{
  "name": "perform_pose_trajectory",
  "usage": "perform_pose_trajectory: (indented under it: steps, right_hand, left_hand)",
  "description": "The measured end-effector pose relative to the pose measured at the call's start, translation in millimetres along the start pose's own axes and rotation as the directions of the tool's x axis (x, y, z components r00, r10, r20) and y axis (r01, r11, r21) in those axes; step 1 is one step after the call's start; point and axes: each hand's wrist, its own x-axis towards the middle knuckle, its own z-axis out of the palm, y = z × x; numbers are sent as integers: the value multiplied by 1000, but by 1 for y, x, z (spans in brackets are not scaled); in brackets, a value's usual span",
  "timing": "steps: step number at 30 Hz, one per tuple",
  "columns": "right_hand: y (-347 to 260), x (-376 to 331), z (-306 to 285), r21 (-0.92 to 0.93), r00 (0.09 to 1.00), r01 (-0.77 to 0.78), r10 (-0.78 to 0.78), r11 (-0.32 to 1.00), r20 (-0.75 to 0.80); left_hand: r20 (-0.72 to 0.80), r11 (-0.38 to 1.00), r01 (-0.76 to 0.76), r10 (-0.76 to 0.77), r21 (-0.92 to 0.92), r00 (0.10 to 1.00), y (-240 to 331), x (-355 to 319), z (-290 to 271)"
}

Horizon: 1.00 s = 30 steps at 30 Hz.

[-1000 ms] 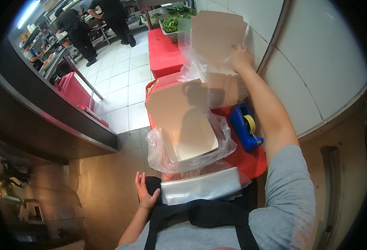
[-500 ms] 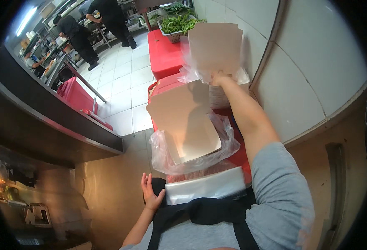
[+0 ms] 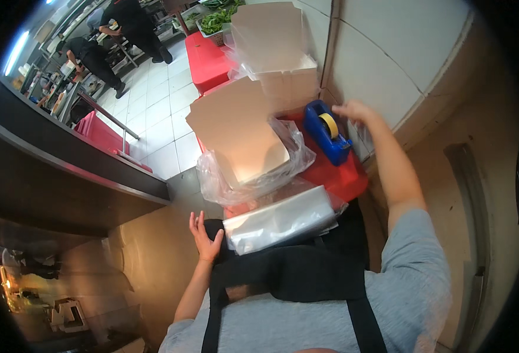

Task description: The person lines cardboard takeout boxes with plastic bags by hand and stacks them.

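My left hand rests by my left thigh with fingers apart, holding nothing. Beside it lies a stack of clear plastic bags across my lap. My right hand hovers by the tiled wall, just right of a blue tape dispenser with a yellow roll; its fingers point left and I see nothing in them. In front of me a cardboard box stands with its lid raised, its lower part in a clear plastic bag. Behind it is a second lidded box, pale inside, on a stack.
The boxes and dispenser sit on a red surface. A red container and a basket of green leaves stand farther back. White tiles wall the right side. Two people in dark clothes work at shelves, far left.
My right hand has left the far box and come back right, beside the tape dispenser, which now shows. The view has shifted. My left hand stays by my thigh.
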Motion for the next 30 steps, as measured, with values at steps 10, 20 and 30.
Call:
perform_pose_trajectory:
  steps: [10, 20, 30]
  right_hand:
    - [36, -40, 67, 467, 959, -272, 200, 841, 198]
    - [76, -66, 77, 962, 974, -193, -82, 193, 212]
    - [89, -94, 108, 994, 936, -99, -344, -43, 79]
  left_hand:
    - [-72, 999, -5, 9, 54, 997, -2, -11, -2]
    - [-80, 994, -5, 14, 108, 997, -5, -14, -2]
    - [-68, 991, 15, -5, 136, 998, -3, -14, -2]
